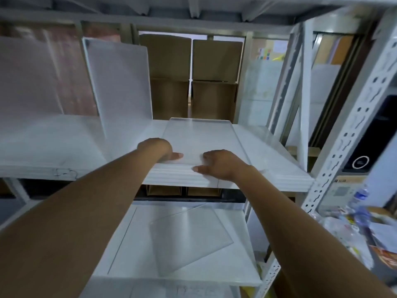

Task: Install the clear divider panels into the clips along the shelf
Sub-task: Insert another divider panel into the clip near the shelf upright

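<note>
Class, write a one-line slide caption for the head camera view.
Left hand and right hand hold a clear panel flat on the shelf, beside an upright panel.

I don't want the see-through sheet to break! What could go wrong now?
1. The flat panel lies on the shelf, and the left hand and right hand hold only its near edge. Lifted from there, its far end could sag, slip, or knock the upright divider on the left.
2. A loose panel lies crooked on the lower shelf, right under the arms. It might get bumped or scratched.
</note>
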`<state>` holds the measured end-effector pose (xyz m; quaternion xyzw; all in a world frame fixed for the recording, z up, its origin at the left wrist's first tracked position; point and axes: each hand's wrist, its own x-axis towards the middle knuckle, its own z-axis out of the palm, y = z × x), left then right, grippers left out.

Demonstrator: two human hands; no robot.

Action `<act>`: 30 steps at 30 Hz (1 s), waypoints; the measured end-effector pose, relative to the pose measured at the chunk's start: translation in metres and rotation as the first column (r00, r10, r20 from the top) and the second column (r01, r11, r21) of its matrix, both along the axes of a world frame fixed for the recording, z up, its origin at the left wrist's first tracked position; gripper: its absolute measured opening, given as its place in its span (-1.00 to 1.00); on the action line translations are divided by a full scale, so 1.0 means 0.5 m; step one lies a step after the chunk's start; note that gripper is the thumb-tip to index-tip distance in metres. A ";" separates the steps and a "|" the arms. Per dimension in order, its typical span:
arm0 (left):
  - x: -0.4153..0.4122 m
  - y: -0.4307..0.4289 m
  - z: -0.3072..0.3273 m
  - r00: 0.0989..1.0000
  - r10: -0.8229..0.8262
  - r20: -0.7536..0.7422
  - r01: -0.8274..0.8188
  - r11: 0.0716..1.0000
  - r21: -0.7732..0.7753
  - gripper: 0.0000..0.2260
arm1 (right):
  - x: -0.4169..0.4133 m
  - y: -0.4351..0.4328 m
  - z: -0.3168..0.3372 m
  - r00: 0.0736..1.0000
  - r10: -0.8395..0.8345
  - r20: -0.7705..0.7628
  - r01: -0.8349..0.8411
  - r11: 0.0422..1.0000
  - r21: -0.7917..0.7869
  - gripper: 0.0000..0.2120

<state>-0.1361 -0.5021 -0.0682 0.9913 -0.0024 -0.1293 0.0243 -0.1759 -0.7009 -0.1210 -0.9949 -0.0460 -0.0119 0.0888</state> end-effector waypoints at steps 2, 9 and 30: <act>0.001 -0.009 0.009 0.997 0.025 -0.067 -0.027 0.999 -0.031 -0.20 | 0.003 -0.002 -0.002 1.000 -0.001 0.022 0.002 1.000 -0.008 -0.19; 0.060 0.006 0.010 0.958 0.203 -0.202 -0.253 0.931 -0.263 -0.16 | 0.005 -0.007 0.006 0.999 -0.041 0.017 0.041 0.999 0.031 -0.20; -0.096 -0.264 0.230 0.913 0.101 0.395 0.370 0.200 -0.907 -0.56 | -0.085 -0.134 0.146 0.886 -0.393 0.246 0.281 0.877 0.389 -0.66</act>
